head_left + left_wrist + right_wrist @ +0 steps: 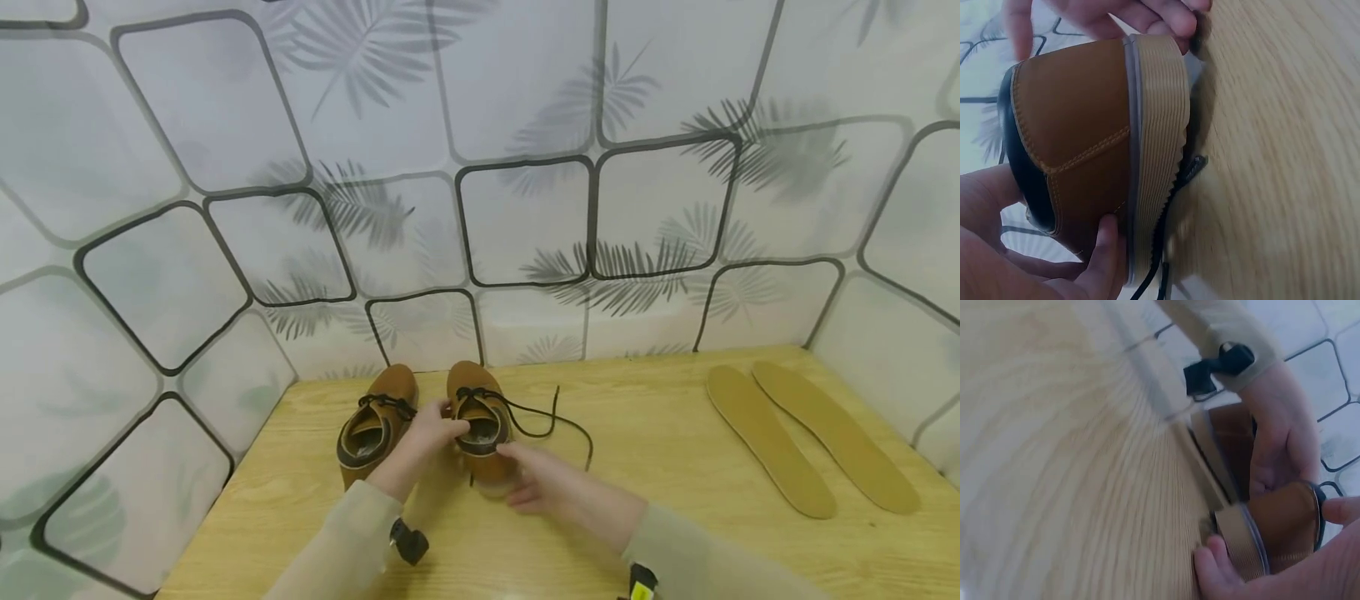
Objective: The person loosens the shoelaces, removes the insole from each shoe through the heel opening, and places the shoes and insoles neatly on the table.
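Note:
Two brown leather lace-up shoes stand side by side, toes toward the wall. My left hand [427, 435] grips the right-hand shoe [487, 468], its thumb at the collar opening and fingers along the side [1107, 234]. My right hand [553, 485] holds the same shoe at the heel, thumb on the dark padded collar and fingers down by the ribbed sole [1241, 540]. A black shoelace [570, 421] trails from this shoe across the table to the right. Beside my left wrist is the other shoe [399, 385], with its black lace across the front.
Two tan insoles, a left one [772, 446] and a right one [840, 437], lie at the right of the wooden table [645, 433]. Behind the table and along its sides rises a pale wall covering [525, 225] with leaf and rounded-square patterns.

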Tool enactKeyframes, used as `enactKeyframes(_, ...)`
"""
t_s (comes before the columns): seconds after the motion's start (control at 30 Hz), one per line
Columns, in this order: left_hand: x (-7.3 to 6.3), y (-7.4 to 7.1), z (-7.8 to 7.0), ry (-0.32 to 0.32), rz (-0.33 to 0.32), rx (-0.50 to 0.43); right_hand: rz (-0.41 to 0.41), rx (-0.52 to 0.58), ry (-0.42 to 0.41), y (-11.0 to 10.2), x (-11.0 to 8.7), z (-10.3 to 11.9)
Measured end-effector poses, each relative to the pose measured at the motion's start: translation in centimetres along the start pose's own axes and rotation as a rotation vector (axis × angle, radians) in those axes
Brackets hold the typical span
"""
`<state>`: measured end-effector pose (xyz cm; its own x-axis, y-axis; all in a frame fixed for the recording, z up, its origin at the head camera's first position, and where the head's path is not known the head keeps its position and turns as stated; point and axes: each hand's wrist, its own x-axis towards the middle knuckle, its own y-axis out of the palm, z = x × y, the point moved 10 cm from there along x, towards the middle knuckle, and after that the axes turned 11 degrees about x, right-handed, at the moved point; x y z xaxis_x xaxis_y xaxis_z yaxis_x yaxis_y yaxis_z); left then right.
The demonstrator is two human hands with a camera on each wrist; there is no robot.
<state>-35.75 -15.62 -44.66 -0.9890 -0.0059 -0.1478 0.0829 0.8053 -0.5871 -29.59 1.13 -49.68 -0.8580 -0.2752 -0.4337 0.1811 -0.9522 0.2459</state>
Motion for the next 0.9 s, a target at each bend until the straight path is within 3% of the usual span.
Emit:
enactKeyframes(0.27,-0.3,-0.7,0.4,0.026,-0.009,0.003,0.091,-0.294,-0.06,-0.3,1.1,0.6)
enactKeyframes(0.4,-0.2,-1.2,0.5,0.035,-0.039,0.003,0.09,-0.291,-0.098,-0.3,1.7,1.3)
enactKeyframes(0.57,-0.2,-1.2,0.5,0.038,-0.046,0.023,0.01,-0.299,-0.197,-0.1,2.2,3.0)
enactKeyframes(0.9,-0.7,-1.6,0.0,0.018,-0.031,0.01,-0.027,-0.337,-0.204,0.9,2.5,3.6)
